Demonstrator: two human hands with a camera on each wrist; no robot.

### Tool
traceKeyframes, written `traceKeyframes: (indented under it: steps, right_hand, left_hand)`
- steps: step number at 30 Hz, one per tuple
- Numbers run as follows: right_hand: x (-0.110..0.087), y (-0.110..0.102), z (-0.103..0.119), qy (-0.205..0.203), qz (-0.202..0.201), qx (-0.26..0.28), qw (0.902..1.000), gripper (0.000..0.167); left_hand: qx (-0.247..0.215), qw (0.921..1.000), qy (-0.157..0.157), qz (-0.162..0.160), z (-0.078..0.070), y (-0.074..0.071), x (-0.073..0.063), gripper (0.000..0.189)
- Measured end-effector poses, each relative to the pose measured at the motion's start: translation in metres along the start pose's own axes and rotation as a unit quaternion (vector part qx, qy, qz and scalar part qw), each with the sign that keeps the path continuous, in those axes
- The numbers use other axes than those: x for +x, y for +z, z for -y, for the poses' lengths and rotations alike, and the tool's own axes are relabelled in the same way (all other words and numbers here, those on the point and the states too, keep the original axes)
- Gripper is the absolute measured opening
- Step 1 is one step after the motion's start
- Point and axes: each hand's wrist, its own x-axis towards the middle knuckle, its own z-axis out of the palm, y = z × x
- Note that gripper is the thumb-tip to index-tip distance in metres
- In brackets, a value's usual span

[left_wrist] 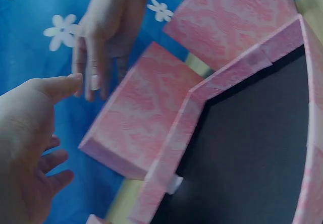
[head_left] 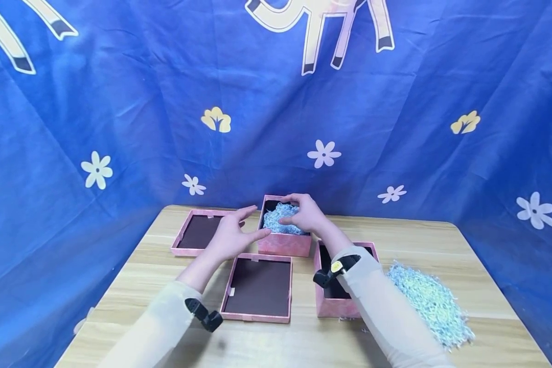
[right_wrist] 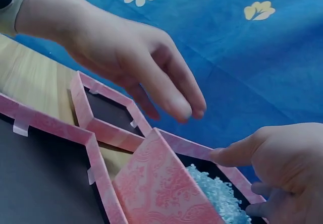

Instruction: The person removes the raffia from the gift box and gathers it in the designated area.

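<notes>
At the back of the table stands a pink box (head_left: 284, 245) with a dark inside, partly filled with blue shredded paper (head_left: 282, 219). My right hand (head_left: 305, 213) hovers at its right side, thumb and fingers apart over the paper; in the right wrist view the hand (right_wrist: 290, 171) overlaps the rim, and I cannot tell whether it touches. My left hand (head_left: 231, 234) is beside the box's left side with thumb and fingers spread, holding nothing. Its fingers (right_wrist: 174, 100) hang above the box's left end in the right wrist view.
A second pink box (head_left: 340, 307) stands at front right, partly behind my right forearm. Two pink-rimmed lids lie dark side up: one at back left (head_left: 180, 251), another in front (head_left: 257, 289). A loose heap of blue-green shredded paper (head_left: 430, 304) lies at right. A blue curtain (head_left: 267, 102) backs the table.
</notes>
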Motion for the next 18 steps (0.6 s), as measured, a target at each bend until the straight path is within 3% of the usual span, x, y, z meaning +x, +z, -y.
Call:
traceKeyframes:
  steps: [5,9,18]
  right_hand:
    - [0.006,0.008,-0.002,-0.015,0.01,-0.053,0.9984,0.064]
    - [0.011,0.017,-0.006,-0.012,0.021,-0.074,0.997,0.07]
    - [0.02,0.028,-0.013,0.016,0.049,-0.08,0.9955,0.078]
  left_hand:
    - [0.027,0.9995,-0.016,-0.008,0.006,0.019,0.005,0.091]
    - [0.021,0.9996,-0.007,-0.015,0.008,0.028,0.005,0.09]
    - [0.012,0.9991,0.014,-0.038,0.012,0.035,0.006,0.08]
